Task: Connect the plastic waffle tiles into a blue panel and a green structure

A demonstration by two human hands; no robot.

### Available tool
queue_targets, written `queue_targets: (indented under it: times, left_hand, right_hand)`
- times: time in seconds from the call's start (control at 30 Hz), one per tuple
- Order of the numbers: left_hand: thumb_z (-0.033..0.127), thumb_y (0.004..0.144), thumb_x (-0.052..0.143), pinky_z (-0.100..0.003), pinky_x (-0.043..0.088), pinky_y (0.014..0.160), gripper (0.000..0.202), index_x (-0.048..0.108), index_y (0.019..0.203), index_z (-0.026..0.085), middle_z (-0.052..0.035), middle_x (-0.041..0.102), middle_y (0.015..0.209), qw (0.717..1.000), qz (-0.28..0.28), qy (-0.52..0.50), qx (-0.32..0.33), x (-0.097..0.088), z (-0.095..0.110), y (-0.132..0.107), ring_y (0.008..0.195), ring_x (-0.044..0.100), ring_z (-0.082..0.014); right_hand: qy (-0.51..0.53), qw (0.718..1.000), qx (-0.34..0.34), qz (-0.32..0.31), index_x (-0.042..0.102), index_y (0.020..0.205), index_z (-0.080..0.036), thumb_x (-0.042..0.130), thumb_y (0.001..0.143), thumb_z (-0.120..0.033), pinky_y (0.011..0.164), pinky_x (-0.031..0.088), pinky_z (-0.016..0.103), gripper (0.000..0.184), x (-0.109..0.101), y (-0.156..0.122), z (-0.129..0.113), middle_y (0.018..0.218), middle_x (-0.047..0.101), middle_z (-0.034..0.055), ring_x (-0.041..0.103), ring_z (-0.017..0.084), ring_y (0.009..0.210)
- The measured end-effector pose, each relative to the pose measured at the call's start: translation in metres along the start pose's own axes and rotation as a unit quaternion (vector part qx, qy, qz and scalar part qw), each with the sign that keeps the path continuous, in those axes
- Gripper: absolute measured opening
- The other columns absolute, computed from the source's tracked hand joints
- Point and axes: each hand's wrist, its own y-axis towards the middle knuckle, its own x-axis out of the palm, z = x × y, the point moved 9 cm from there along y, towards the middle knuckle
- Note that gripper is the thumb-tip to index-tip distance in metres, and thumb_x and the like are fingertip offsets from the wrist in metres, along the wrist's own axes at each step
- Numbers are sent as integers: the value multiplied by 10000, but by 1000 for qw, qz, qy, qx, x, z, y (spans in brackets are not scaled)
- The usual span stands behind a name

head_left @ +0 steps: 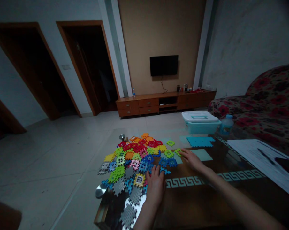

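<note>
A heap of interlocking plastic tiles [134, 159] in many colours covers the left part of the glass-topped table. My left hand [156, 180] lies at the heap's near right side, fingers spread and pointing down onto the tiles, close to blue ones and a yellow window tile [139, 180]. At the heap's right edge, my right hand [192, 159] has its fingertips closed on a small lime green tile [177, 152]. Another lime tile [170, 143] lies apart just beyond it. To the right, a flat blue panel of tiles [200, 141] rests on the glass.
A lidded turquoise box [201, 123] and a plastic bottle [227, 124] stand at the table's far right. Papers [261, 156] with a pen [266, 156] lie on the right, beside a dark object. Beyond are a flowered sofa [266, 95] and a low cabinet [149, 107].
</note>
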Motion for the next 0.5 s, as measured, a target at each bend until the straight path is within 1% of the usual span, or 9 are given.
queue_targets:
  times: [0.07, 0.17, 0.23, 0.3, 0.33, 0.37, 0.43, 0.5]
  left_hand:
    - [125, 815, 495, -613, 282, 1052, 409, 584, 1207, 202, -129, 483, 1407, 1000, 2, 9, -1, -3, 3, -1, 1341, 362, -330]
    - [110, 831, 461, -613, 296, 1035, 381, 604, 1171, 208, -121, 514, 1378, 999, 15, 28, -13, -10, 3, -1, 1322, 389, -334]
    - [81, 819, 453, -618, 301, 1027, 387, 616, 1150, 197, -128, 522, 1368, 999, 21, 36, -27, -13, 2, 1, 1320, 393, -343]
    - [45, 778, 471, -608, 290, 1044, 461, 585, 1202, 185, -139, 513, 1376, 999, 24, 22, -27, -10, 6, 5, 1333, 381, -336]
    - [32, 756, 485, -590, 287, 1059, 525, 548, 1255, 184, -140, 503, 1387, 1000, 21, 2, -14, -7, 12, 7, 1343, 371, -322]
    - [27, 740, 499, -569, 284, 1075, 592, 499, 1309, 187, -136, 490, 1401, 1000, 17, -25, 8, -3, 20, 9, 1355, 359, -305]
    - [46, 734, 531, -534, 283, 1098, 669, 417, 1378, 190, -127, 466, 1425, 995, 4, -78, 57, 6, 43, 13, 1371, 340, -279]
    - [86, 758, 555, -536, 286, 1100, 646, 407, 1380, 180, -133, 455, 1433, 991, 1, -104, 85, 13, 63, 17, 1376, 330, -284]
  right_hand:
    - [41, 999, -18, -22, 654, 1182, -233, 470, 846, -182, 1065, 385, 456, 387, -2, -26, -2, 1321, 568, 93, 513, 242, 1239]
    - [100, 990, -65, -77, 667, 1158, -222, 557, 778, -147, 1075, 362, 484, 403, -3, -56, -20, 1324, 563, 113, 498, 273, 1253]
    - [125, 983, -89, -99, 606, 1252, -216, 619, 726, -123, 1094, 333, 478, 534, -7, -68, -33, 1382, 510, 120, 451, 280, 1294]
    - [121, 985, -79, -99, 497, 1364, -206, 693, 682, -134, 1108, 306, 467, 713, -14, -73, -35, 1426, 455, 131, 403, 286, 1324]
    - [107, 988, -61, -98, 458, 1392, -200, 730, 659, -149, 1104, 305, 465, 783, -17, -74, -32, 1429, 446, 139, 397, 294, 1322]
    - [88, 990, -41, -99, 449, 1397, -200, 759, 641, -167, 1091, 314, 466, 818, -19, -74, -28, 1414, 457, 144, 406, 303, 1307]
    - [46, 993, -10, -106, 486, 1366, -228, 788, 624, -189, 1049, 343, 468, 801, -21, -75, -22, 1353, 511, 131, 443, 317, 1251]
    - [12, 994, -1, -112, 512, 1338, -272, 786, 629, -189, 1003, 370, 458, 765, -21, -76, -21, 1283, 555, 107, 472, 317, 1194]
